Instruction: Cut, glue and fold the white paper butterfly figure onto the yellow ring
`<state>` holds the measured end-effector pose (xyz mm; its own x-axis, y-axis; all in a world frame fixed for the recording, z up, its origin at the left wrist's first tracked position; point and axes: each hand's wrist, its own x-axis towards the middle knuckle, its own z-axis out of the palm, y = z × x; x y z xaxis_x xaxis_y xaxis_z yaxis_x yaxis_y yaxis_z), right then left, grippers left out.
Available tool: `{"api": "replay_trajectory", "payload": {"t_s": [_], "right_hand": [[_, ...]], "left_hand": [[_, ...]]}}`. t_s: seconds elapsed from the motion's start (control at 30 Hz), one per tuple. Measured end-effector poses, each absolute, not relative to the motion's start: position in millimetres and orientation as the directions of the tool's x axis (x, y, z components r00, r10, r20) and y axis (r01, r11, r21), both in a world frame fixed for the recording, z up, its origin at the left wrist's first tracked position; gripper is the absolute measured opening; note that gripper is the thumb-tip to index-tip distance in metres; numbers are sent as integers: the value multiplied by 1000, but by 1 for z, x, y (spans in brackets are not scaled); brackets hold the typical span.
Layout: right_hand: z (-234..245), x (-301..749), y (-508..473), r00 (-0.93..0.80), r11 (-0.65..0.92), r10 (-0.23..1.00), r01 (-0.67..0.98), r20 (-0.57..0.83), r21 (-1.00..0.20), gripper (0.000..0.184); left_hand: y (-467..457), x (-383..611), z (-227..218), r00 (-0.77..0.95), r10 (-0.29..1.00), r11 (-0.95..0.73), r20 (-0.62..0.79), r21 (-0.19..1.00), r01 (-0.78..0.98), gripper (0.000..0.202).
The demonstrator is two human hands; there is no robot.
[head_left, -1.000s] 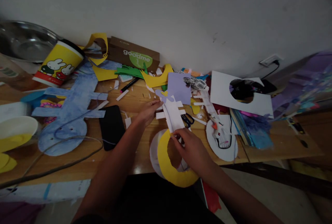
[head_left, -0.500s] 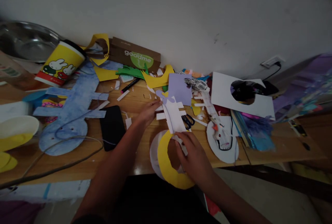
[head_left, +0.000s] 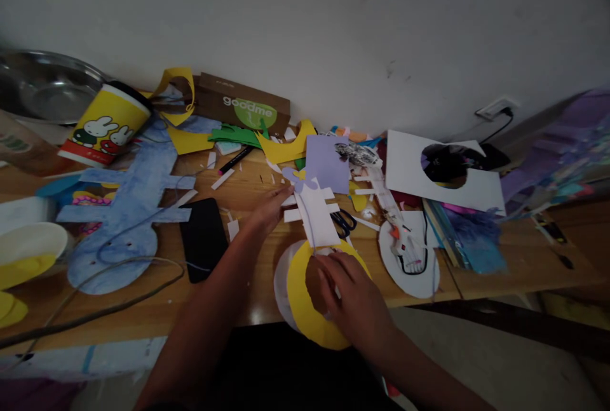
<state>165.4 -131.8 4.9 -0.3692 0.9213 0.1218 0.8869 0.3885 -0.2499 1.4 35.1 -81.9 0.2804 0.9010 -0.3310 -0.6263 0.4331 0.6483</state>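
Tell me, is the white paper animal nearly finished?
Cut out already: the white paper body with side strips. In hand: the left hand steadies it while the right hand presses the yellow ring over a white disc. Left: no face shows yet, unlike the finished-looking blue paper figure.

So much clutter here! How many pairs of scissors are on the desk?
1 that I can see: black-handled scissors just right of the white paper piece between the hands. More may be hidden under the paper scraps.

yellow ring (head_left: 298,296), white cutout (head_left: 317,214), black phone (head_left: 204,237)
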Motion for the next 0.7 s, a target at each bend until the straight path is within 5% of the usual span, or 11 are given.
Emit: {"api": "replay_trajectory", "payload": {"t_s": [0.2, 0.7], "right_hand": [[-4, 168, -124, -413, 415, 909, 880, 57, -230, 46], [0, 169, -122, -414, 424, 906, 877, 89, -229, 37]], "left_hand": [[36, 1, -83, 287, 896, 443, -338, 649, -618, 36], [34, 1, -80, 318, 889, 458, -330, 668, -586, 33]]}}
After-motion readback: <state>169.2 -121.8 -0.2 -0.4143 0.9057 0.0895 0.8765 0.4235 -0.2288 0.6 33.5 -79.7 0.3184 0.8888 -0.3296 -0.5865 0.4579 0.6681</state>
